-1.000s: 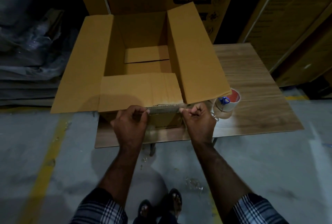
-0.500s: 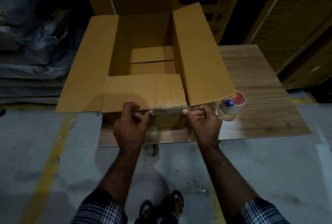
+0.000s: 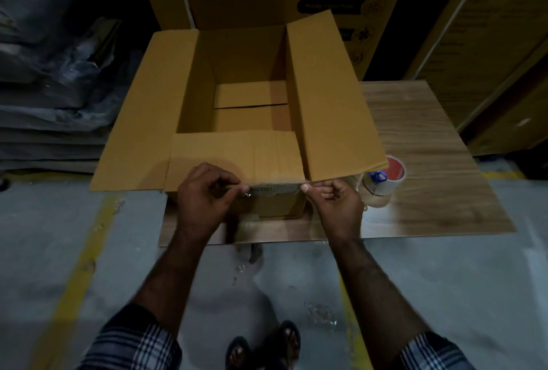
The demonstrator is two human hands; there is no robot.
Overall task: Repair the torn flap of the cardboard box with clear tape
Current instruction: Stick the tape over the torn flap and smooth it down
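Pinched a strip of clear tape (image 3: 274, 189) taut between left hand (image 3: 204, 197) and right hand (image 3: 333, 200), fingers clamped, along cardboard box (image 3: 237, 79) flap (image 3: 234, 156) near counter (image 3: 430, 162) front edge.

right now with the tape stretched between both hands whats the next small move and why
Probably lower the tape strip onto the near flap edge and press it down. The left hand and right hand pinch its ends, holding it taut right along that edge.
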